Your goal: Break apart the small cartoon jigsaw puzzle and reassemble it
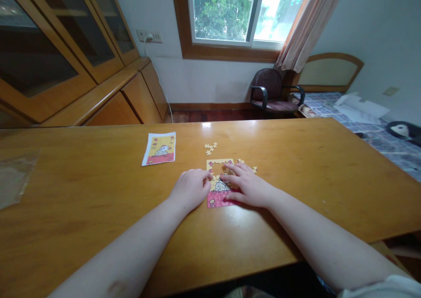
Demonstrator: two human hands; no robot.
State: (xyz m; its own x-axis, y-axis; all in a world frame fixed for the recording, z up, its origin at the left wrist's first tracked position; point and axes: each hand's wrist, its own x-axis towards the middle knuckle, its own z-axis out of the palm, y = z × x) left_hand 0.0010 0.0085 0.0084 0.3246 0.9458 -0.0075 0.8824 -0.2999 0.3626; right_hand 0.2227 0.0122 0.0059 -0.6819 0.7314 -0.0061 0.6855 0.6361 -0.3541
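A partly assembled jigsaw puzzle [213, 199] lies on the table, its lower part pink and its border yellow, with a white cartoon animal in the middle. Bare wood shows through a gap in its upper middle. My left hand [191, 187] rests at the puzzle's left edge, fingers curled and pressed together near the thumb; whatever they may pinch is hidden. Spread over the puzzle's right side, my right hand [248, 185] touches it with its fingertips and covers part of the picture. Loose puzzle pieces [209, 152] lie beyond the puzzle, and more pieces [255, 169] sit beside my right hand.
A reference picture sheet [160, 149] lies to the left on the wooden table [98, 179]. A clear plastic bag [15, 179] is at the far left. Past the table stand a cabinet [112, 107], an office chair [268, 87] and a bed [368, 114].
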